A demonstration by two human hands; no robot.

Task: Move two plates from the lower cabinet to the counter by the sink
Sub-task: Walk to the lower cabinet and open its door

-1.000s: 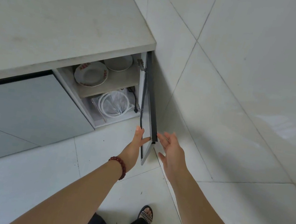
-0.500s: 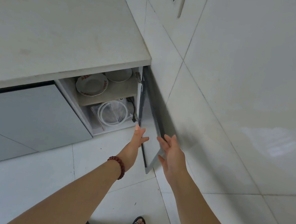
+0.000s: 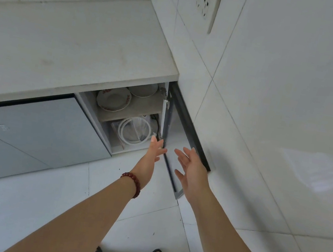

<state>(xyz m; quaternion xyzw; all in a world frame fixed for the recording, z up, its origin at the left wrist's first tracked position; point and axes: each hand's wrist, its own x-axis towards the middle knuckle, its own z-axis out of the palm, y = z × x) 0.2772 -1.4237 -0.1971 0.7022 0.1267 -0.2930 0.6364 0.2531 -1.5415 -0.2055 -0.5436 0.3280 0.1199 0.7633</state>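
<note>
Left hand spread wide, fingers straight, holding nothing, fingertips at the lower opening of the cabinet, just beside the hose coil. Right hand equally spread, palm turned left, empty, in front of the open door; contact with the door hard to judge. At 11 o'clock from the hands, on the upper shelf: red-patterned plate, lying flat. Plain plate just beside it at 1 o'clock, partly under the counter. Red bead bracelet on left wrist.
</note>
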